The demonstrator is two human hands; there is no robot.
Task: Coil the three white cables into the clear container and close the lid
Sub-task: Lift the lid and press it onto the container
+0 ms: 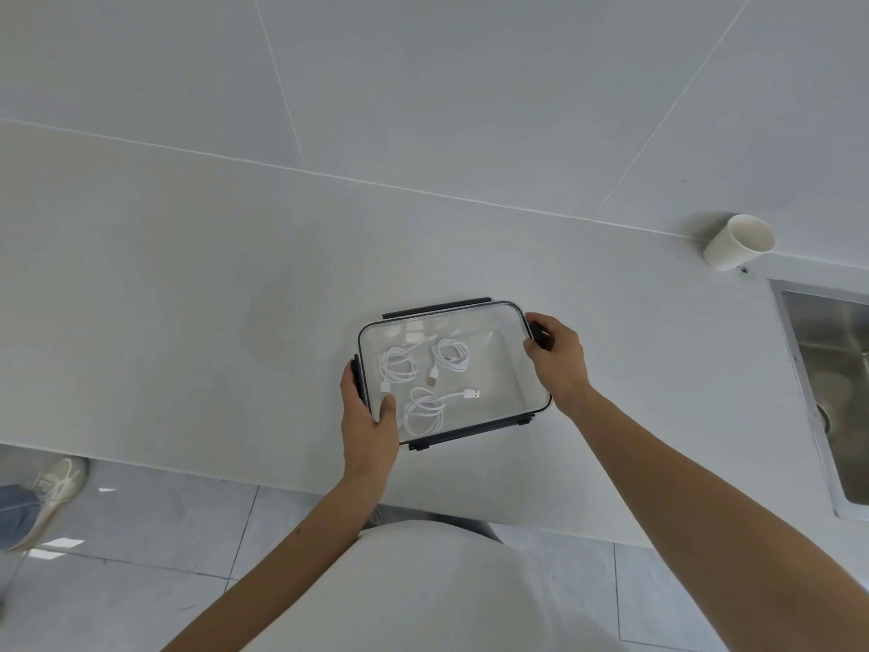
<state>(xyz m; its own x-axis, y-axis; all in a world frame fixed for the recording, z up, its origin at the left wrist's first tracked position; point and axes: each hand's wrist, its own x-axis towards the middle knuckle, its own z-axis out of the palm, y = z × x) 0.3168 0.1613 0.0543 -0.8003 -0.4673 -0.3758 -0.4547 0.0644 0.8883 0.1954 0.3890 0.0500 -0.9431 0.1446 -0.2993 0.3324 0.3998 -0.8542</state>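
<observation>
A: Where's the box?

B: Clear container sits on the white counter, near the front edge, lid laid on top. The three white cables are inside, each in its own loose coil, grouped in the left half. The coils lie close together but separate, and one USB plug pokes toward the middle.

A: Hands?

B: Left hand curls round the left end, fingers over the left latch, thumb flat on the lid corner. Right hand mirrors it, fingers curled over the right latch. I'd guess it's held at both ends so the lid seats evenly and the box doesn't skate.

A: Locked?

B: Can't tell for the end latches because the fingers cover them. The far latch and near latch look flared outward, so they're probably not snapped yet.

A: Obstructions?

B: Paper cup is by the wall and the sink is at right. Both are well apart from the box.
</observation>
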